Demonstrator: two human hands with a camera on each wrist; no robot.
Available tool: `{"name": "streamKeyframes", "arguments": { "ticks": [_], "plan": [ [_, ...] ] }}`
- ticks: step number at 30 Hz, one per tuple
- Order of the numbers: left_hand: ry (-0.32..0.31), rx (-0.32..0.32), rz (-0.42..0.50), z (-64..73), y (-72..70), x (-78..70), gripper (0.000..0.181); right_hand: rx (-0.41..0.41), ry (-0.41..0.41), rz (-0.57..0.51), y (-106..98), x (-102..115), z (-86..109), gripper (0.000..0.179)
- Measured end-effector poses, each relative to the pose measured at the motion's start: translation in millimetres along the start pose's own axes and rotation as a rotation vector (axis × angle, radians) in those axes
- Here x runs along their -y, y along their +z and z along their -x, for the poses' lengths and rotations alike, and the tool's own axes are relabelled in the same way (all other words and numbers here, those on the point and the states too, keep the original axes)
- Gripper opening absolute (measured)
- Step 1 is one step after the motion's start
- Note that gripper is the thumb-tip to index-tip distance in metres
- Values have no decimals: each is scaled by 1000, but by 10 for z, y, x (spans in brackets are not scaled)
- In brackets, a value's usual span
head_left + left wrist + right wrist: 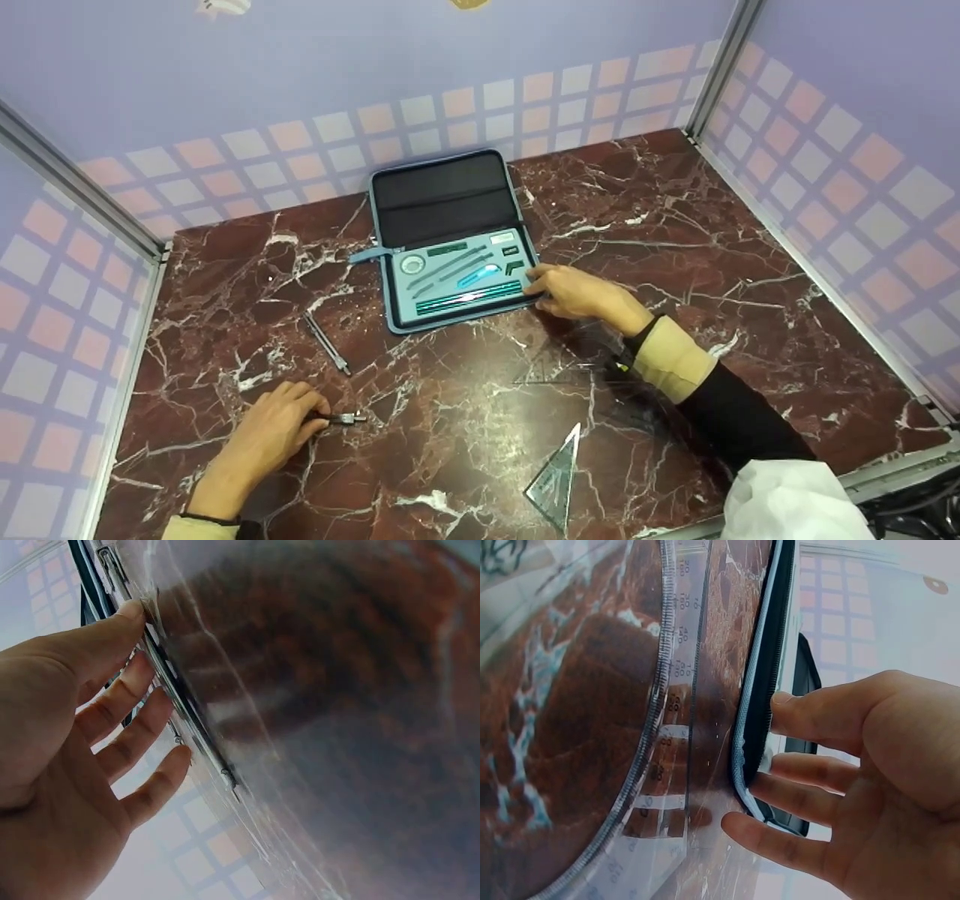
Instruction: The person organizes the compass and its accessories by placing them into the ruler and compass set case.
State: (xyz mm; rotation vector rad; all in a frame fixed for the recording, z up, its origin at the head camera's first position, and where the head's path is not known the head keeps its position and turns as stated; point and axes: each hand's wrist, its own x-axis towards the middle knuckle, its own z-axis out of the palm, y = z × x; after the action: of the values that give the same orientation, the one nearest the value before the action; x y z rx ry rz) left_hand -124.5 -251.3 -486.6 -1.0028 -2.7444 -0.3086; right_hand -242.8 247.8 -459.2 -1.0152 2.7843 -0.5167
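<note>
My left hand (274, 427) pinches a compass (345, 418) low on the table at the front left. In the left wrist view its slim metal leg (196, 727) runs past the thumb, the other fingers spread loosely. My right hand (574, 291) holds the front right corner of an open blue zip case (427, 328), with the thumb on the rim (774, 709) and fingers along the side. The case's pale tray (401, 304) bears green striped pencils (469, 299), a round white piece (412, 264), a blue piece (478, 277) and a white eraser (502, 238).
A slim grey metal tool (327, 345) lies left of the case. Near the front lies a clear set square (553, 484). Transparent measuring pieces (551, 373) lie under the right forearm; a curved, marked edge (651, 694) shows in the right wrist view. Patterned walls (420, 45) enclose the marbled table.
</note>
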Motion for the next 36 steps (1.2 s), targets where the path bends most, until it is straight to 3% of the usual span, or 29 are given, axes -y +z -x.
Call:
{"name": "streamKeyframes", "arguments": {
  "ticks": [7, 14, 18, 23, 28, 32, 36],
  "plan": [
    [-18, -3, 26, -16, 7, -54, 29, 11, 15, -4, 4, -7, 0, 39],
    [-94, 79, 95, -68, -21, -84, 21, 2, 13, 2, 11, -1, 8, 39],
    [-138, 111, 180, -181, -96, -123, 15, 11, 8, 6, 10, 5, 11, 38],
    [-147, 122, 310, -493, -235, -168, 12, 11, -17, 11, 7, 1, 17, 37],
    [-197, 175, 451, -923, -322, -175, 21, 3, -22, 10, -8, -13, 31, 37],
    [-207, 167, 503, -1272, -308, -174, 28, 9, -11, 12, -8, -12, 28, 38],
    [-214, 140, 531, -1535, -263, -184, 28, 18, -9, 8, 6, -2, 18, 38]
  ]
}}
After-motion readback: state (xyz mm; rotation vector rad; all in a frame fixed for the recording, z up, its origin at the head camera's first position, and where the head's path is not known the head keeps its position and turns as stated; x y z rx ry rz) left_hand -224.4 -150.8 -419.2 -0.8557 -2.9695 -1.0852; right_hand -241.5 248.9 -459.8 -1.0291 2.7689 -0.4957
